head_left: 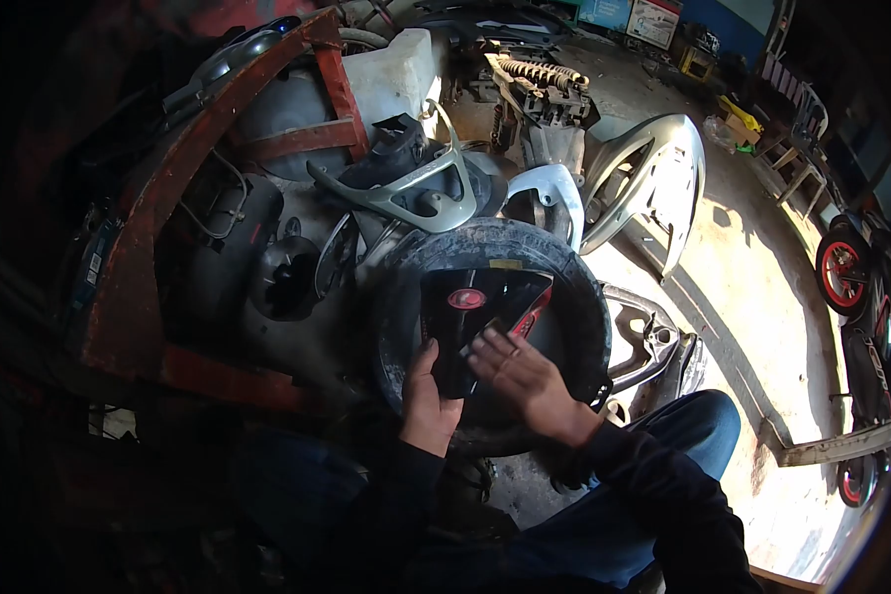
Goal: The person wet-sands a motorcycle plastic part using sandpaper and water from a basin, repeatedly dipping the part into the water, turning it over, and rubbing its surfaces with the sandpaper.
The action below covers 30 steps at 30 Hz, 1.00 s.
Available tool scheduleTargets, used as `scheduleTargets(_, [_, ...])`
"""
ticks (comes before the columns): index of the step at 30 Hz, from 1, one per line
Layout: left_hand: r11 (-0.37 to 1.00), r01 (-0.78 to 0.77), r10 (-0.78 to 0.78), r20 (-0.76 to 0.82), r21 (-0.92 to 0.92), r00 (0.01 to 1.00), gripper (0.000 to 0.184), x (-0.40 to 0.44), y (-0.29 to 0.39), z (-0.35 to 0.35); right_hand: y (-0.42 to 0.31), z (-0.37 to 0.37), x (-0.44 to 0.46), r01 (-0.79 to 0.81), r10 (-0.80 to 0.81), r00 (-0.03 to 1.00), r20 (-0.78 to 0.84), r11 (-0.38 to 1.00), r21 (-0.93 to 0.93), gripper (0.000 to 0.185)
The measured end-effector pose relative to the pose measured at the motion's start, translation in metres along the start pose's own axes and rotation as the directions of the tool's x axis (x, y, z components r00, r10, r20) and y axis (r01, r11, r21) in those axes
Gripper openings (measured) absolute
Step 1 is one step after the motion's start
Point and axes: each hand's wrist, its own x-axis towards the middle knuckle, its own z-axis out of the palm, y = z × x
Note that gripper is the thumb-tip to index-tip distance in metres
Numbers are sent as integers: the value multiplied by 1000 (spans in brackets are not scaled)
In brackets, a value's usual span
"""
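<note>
A glossy black panel (453, 332) with a red oval emblem and red markings is held over a round black basin (589, 287). My left hand (432, 404) grips the panel's lower left edge, thumb on the near side. My right hand (521, 379) lies over the panel's lower right part, fingers pressed together on a small dark piece (493, 335) against the surface. The underside of that piece and most of the left fingers are hidden.
Silver-grey fairing parts (436, 203) lie behind the basin, with a larger fairing (663, 178) to the right. A red metal frame (134, 267) stands at left. A motorcycle (866, 346) is at far right, near a metal bar (841, 445).
</note>
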Motion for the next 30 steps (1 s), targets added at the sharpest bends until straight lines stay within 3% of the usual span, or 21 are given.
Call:
scheduleTargets(3, [994,-54,61,-76,95,995,32,-6,-1,6,-11,0,-4,145,-150,987,64,986,76,49])
scheduleTargets(5, [991,-15,26,-83,132,996,34,-16,-1,17,8,-7,-1,-39,38,999,-10,999,-14,49])
scheduleTargets(9, [997,28,-24,-55,71,998,34,-14,-5,12,9,-12,-2,-71,72,997,1,995,-67,50])
scheduleTargets(11, [997,62,-62,-15,53,998,34,-16,-1,6,-17,-10,-9,30,-29,999,24,999,-24,50])
scheduleTargets(13, [993,110,-111,9,49,994,34,-19,-1,6,9,-15,-3,-92,91,995,-42,995,-40,51])
scheduleTargets(15, [999,42,-42,-9,-20,999,38,-21,-2,22,33,-12,-4,-224,214,971,-104,970,-98,54])
scheduleTargets(18, [997,73,-73,67,2,995,39,-19,1,12,-17,-15,-6,14,-15,999,-39,999,-48,50])
scheduleTargets(19, [995,97,-99,108,21,989,39,-20,2,10,-10,-17,-4,13,-15,999,-38,999,-49,50])
scheduleTargets(22, [997,61,-63,47,56,997,38,-27,-2,24,35,-22,4,-239,219,964,-149,962,-130,46])
scheduleTargets(23, [997,62,-63,32,45,997,37,-28,-2,31,36,-21,4,-256,233,958,-167,957,-137,45])
scheduleTargets(26, [993,79,-81,17,83,997,39,-18,-4,6,-16,-15,-3,30,-32,999,-40,998,-49,46])
scheduleTargets(27, [993,79,-80,16,84,997,39,-18,-4,9,-7,-19,-1,30,-32,999,-41,998,-47,46])
scheduleTargets(30, [998,39,-41,41,54,998,38,-27,-1,22,33,-26,8,-211,182,962,-204,968,-134,43])
